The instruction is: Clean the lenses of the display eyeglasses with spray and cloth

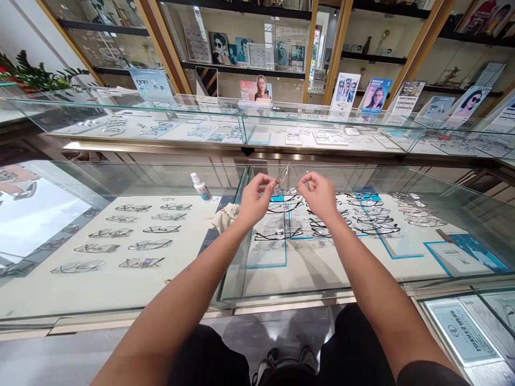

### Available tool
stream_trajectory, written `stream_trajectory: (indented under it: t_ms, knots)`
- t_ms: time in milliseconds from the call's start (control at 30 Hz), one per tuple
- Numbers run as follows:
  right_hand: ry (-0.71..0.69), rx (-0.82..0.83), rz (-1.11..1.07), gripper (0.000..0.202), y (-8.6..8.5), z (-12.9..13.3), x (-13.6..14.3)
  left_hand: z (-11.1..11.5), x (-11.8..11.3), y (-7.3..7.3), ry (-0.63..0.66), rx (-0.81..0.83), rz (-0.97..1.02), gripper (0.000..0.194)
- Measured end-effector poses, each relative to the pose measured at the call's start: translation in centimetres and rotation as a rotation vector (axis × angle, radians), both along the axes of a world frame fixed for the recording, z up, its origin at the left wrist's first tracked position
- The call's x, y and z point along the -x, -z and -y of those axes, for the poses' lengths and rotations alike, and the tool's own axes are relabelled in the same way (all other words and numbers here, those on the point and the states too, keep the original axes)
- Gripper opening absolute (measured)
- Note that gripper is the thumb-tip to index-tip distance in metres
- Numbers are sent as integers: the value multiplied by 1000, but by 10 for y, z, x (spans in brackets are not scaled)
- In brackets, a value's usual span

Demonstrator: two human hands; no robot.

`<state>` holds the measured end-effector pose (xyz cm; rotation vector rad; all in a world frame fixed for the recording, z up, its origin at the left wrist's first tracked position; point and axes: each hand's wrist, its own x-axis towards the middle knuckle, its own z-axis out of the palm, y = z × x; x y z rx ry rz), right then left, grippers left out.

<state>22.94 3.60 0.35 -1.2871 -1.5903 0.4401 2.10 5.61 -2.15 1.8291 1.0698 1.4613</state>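
Above the glass counter, a thin-framed pair of eyeglasses (286, 172) is held up between my two hands. My left hand (256, 199) pinches it at its left side with thumb and fingertips. On the other side, the closed fingers of my right hand (321, 195) grip what looks like a temple arm. The glasses' fine outline blends with the display behind, so their exact pose is hard to make out. Left of my left hand lie a crumpled beige cloth (226, 217) and a white spray bottle (200, 187), the bottle upright on the glass.
Under the glass counter top (281, 295) several dark-framed eyeglasses (376, 228) lie in rows on the right. More rows of eyeglasses (148, 244) are on the left. Behind stands a higher glass display case (209, 142) with upright advertising cards (345, 94) on it.
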Motion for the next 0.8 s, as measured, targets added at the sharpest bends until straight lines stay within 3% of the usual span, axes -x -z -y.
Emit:
stream_trajectory:
  t_ms: [300,533,633,800]
  knots:
    - [212,-126,425,21,-9,2,-17,-4,10,-6,34,30,-88,34]
    - [263,-252,434,30,-8,7,-12,-7,7,-6,120,132,102,39]
    - [198,-308,437,33,-5,14,1,-5,4,-7,129,172,175,43]
    - [-13,-249,560,39,2,21,20,0,2,-11,146,177,203,48]
